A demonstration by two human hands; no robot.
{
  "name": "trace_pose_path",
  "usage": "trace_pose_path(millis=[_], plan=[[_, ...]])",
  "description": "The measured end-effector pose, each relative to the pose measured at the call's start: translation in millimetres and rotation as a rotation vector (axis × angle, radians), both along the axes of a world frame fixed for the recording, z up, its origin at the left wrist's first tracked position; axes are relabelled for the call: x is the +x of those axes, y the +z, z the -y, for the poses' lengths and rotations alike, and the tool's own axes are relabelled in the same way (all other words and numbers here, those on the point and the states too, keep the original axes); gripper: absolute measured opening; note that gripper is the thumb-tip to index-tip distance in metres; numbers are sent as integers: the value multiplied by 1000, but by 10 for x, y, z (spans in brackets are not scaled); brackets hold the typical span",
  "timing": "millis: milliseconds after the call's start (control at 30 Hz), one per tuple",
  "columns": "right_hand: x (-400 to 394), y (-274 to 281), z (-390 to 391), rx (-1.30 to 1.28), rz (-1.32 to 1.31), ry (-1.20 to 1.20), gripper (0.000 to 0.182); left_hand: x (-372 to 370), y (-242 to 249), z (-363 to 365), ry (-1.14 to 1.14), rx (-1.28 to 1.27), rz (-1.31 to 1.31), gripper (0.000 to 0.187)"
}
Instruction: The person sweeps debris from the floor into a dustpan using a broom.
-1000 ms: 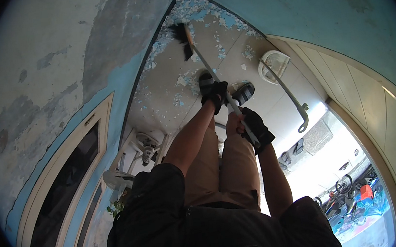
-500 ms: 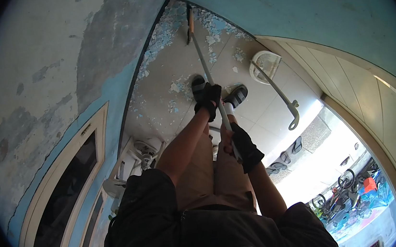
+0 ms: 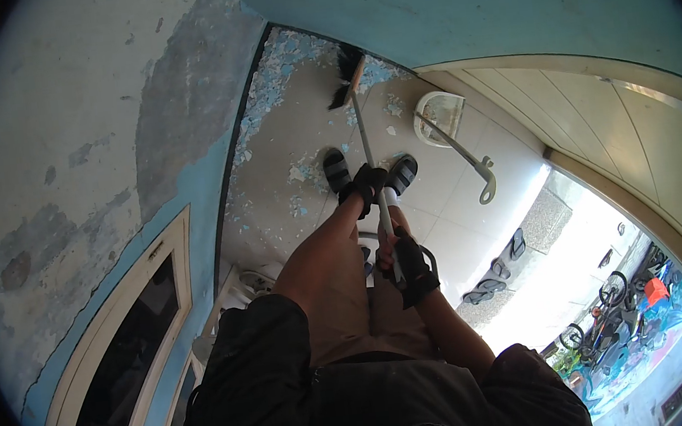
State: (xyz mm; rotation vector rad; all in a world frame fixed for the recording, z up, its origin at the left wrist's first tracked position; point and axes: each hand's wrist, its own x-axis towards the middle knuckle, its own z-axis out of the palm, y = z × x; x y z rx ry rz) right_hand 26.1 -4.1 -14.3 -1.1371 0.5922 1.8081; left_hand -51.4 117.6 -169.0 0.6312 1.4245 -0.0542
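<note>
In black fingerless-style gloves, both hands are wrapped round the pale handle of a broom (image 3: 364, 131). My left hand (image 3: 368, 185) grips it farther down, in front of my sandalled feet. My right hand (image 3: 404, 260) is closed on the upper end, close to my thighs. The dark bristles and orange-brown block of the broom head (image 3: 349, 77) rest on the floor near the far corner, tilted among blue and white paint flakes (image 3: 279, 57). To the right stands a white dustpan (image 3: 440, 113) with a long handle (image 3: 459, 149) leaning toward me; no hand touches it.
Peeling walls (image 3: 178, 89) meet in the far corner. Smaller flakes (image 3: 299, 172) lie left of my sandals (image 3: 336, 170). A folding panel door (image 3: 598, 128) runs along the right. Flip-flops (image 3: 496, 267) sit by the bright doorway, with bicycles (image 3: 601, 314) beyond.
The broom head has moved from the corner toward me and slightly right, its bristles now turned broadside. Both hands have drawn the handle back a little. The dustpan stays on the floor.
</note>
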Motion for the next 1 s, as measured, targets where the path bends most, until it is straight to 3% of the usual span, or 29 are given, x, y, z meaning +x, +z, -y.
trace_pose_path(millis=[33,67,167,300,333,367,433,500,600,667,700,767,900,967,1000], plan=[[40,-23,54,1,59,113,50,14,-17,70,-9,4,2,22],[54,3,59,1,116,226,49,35,2,119,154,-10,16,20],[104,43,-6,-80,116,323,47,9,49,156,384,-42,10,19],[131,-178,-109,-81,-50,216,47,-100,-29,21,553,-55,-92,17],[127,-239,-184,21,-75,214,36,-124,-75,-70,531,73,-151,15],[121,-294,-264,120,-98,213,27,-161,-82,-169,521,74,-150,15],[81,-339,-481,112,-127,183,26,-259,-99,-342,693,96,-68,14],[-7,-409,-606,105,-156,153,26,-373,-215,-504,679,89,-48,15],[-63,-553,-628,96,-45,241,33,-427,-296,-563,703,61,-7,11],[-10,-640,-552,33,66,453,55,-460,-269,-547,727,40,10,7],[16,-728,-475,35,68,449,55,-460,-215,-530,696,-53,30,6],[117,-801,-303,82,241,367,59,-419,-148,-437,661,-142,60,9],[428,-442,-82,91,192,139,73,-436,-60,27,813,-306,267,19],[635,-500,139,112,-96,-6,84,-389,414,121,836,-381,205,19],[707,-164,66,126,-111,29,87,-379,561,178,828,-359,222,19]])
